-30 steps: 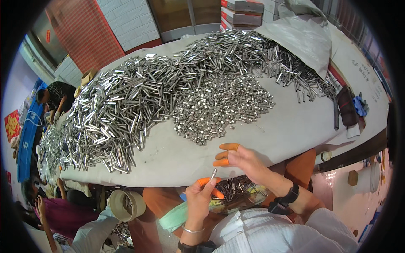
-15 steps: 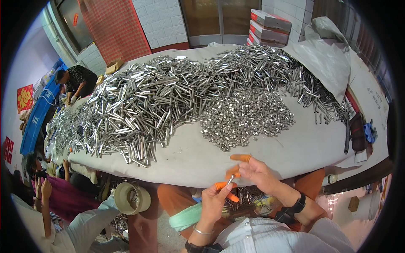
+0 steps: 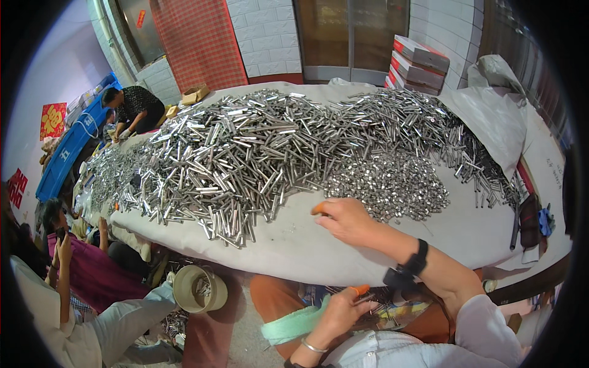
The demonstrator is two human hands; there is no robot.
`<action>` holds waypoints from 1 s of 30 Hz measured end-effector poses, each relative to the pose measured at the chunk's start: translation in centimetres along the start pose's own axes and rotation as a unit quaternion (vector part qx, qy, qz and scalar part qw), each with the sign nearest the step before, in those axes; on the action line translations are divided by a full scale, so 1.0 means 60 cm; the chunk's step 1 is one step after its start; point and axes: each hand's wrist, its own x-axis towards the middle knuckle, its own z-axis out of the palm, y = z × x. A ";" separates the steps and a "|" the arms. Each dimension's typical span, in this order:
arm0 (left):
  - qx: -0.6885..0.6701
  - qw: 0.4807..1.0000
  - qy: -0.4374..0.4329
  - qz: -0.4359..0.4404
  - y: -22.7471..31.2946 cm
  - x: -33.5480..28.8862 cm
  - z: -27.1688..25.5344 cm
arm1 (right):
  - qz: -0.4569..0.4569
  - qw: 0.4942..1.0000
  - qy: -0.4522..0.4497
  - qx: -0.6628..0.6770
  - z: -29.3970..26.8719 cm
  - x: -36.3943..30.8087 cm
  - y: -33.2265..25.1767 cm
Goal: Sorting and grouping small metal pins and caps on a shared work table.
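My right hand [image 3: 351, 222] reaches over the cloth-covered table, its orange-capped fingertip beside the left edge of a pile of small shiny metal pieces [image 3: 389, 184]. The fingers look bunched together and anything between them is hidden. Lower down, above my lap, my left hand [image 3: 342, 314] is closed around a short metal tube [image 3: 366, 299]; an orange cover sits on a fingertip. A big heap of similar metal tubes [image 3: 236, 156] spreads across the table's far side and left.
Beneath my hands, more tubes lie near my lap. A pale bucket [image 3: 216, 297] with pieces inside stands on the floor at left. A co-worker [image 3: 138, 110] bends over the table's far left; other people sit at lower left. Boxes [image 3: 420, 64] are stacked behind, beside plastic sheeting [image 3: 491, 126].
My hands have separated. The right has moved up and left over the table, while the left has dropped lower and to the right. The whole view has shifted slightly.
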 end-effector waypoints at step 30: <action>-0.385 0.897 0.190 -0.105 -0.013 0.028 -0.081 | -0.177 0.968 0.044 -0.170 0.062 0.016 0.067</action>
